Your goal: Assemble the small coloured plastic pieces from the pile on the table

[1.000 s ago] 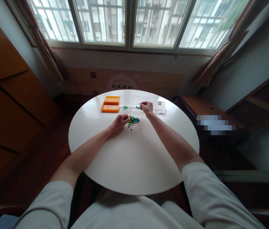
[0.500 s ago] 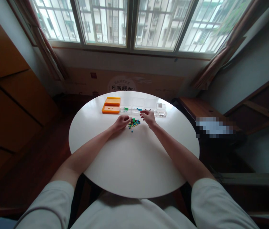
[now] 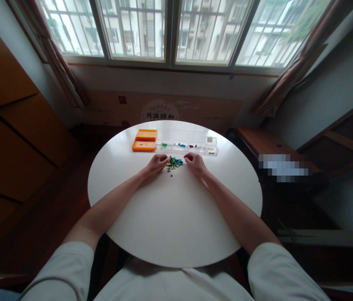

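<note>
A small heap of colourful bead-like pieces point(image 3: 175, 164), green, blue, yellow and dark red, lies on the white table between my hands. My left hand point(image 3: 159, 162) rests at the heap's left edge, thumb and fingers pinched together; what they hold, if anything, is too small to make out. Just off the heap's right edge is my right hand point(image 3: 195, 162), its fingers curled in and closed, their contents hidden. Behind the heap, clear plastic boxes point(image 3: 181, 148) with raised lids hold green, blue and dark red pieces in separate sections.
An orange open case point(image 3: 144, 146) with a few tiny pieces stands at the back left. A small clear box point(image 3: 211, 151) sits at the right end of the row. The round white table point(image 3: 176, 225) reaches toward my body. A wooden bench point(image 3: 254, 140) stands right.
My right hand has come down and back from the clear boxes to the heap's right side, uncovering the dark red pieces. Its fingers are more curled. My left hand stays beside the heap.
</note>
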A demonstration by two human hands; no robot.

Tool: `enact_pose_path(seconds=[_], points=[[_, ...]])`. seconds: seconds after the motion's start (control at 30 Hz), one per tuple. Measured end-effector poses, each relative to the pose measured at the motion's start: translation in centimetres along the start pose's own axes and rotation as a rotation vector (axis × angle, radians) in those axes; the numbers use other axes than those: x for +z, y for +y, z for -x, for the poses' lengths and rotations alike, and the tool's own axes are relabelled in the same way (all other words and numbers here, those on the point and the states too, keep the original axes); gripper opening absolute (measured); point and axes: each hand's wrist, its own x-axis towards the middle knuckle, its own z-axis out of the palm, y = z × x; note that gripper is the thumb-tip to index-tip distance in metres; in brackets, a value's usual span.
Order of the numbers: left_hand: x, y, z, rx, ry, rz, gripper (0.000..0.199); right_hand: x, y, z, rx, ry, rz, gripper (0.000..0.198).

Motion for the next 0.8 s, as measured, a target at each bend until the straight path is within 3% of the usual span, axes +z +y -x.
enact_pose_path(seconds=[0.23,0.8], points=[[-0.07,0.19,0.09,0.004,0.004,-0.011,0.034,-0.54,-0.61,0.24,0.001,-0.101,0.036,0.017],[-0.16,-0.16,-0.21,-0.037,-0.002,0.009,0.035,-0.43,-0.39,0.54,-0.043,-0.154,0.046,0.016]])
